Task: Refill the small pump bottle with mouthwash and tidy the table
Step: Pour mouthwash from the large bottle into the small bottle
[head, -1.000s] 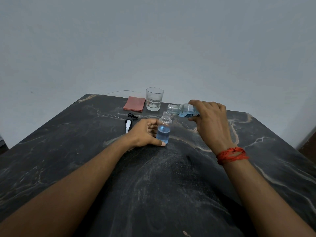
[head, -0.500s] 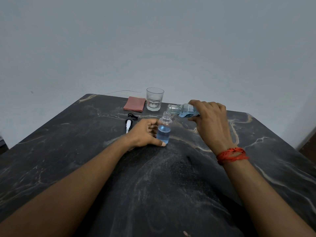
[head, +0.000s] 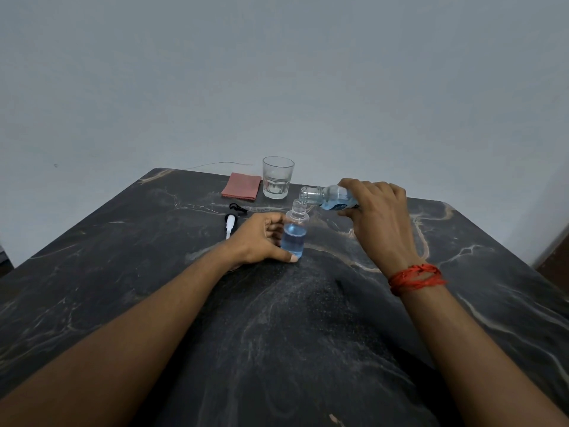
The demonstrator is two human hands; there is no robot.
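Note:
A small clear pump bottle (head: 294,234) stands upright on the dark marble table (head: 154,272), open at the top and more than half full of blue liquid. My left hand (head: 261,240) grips its left side and base. My right hand (head: 377,217) holds the mouthwash bottle (head: 329,197) tipped on its side, its open mouth right over the small bottle's neck. The pump head (head: 231,221), black with a white tube, lies on the table just left of my left hand.
A clear drinking glass (head: 277,181) stands behind the bottles near the table's far edge. A folded pink cloth (head: 241,190) lies to its left. A small black cap (head: 237,208) rests by the pump head. A red thread band circles my right wrist.
Both hands and both bottles hold nearly the same pose. The blue liquid level in the small bottle looks slightly higher.

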